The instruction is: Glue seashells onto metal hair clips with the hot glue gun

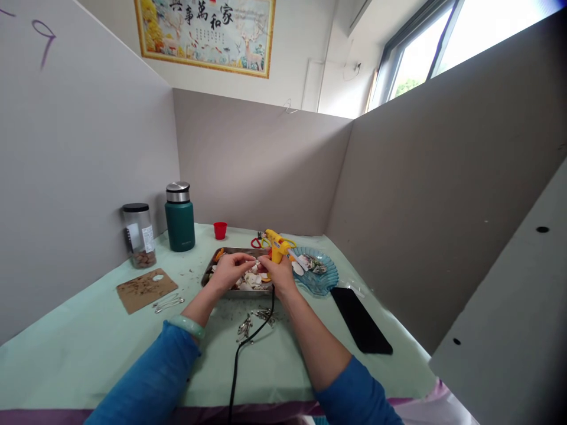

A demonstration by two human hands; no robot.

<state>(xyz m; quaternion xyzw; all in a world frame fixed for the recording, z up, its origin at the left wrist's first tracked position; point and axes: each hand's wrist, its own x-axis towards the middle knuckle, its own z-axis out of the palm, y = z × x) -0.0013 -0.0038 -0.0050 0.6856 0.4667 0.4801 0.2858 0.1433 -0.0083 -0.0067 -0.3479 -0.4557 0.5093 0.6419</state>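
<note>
My left hand (233, 270) is over the left part of a metal tray (204, 277), thumb and fingertips pinched together. Whatever it may hold is too small to make out. My right hand (280, 274) is closed around the handle of a yellow hot glue gun (277, 245), its fingertips close to those of my left hand. A pale glue stick shows at one end of the gun, and a black cord (234, 366) runs from it to the table's front edge. Beneath both hands, white shell-like pieces (250, 280) and some orange ones lie in the tray.
Right of the tray are a blue glass dish (325, 283) holding small items and a black phone-like slab (361, 321). Metal pins (244, 327) lie in front. Leftward are a brown card (146, 290), a jar (139, 236), a green bottle (179, 221) and a red cup (220, 231). Partitions enclose the table.
</note>
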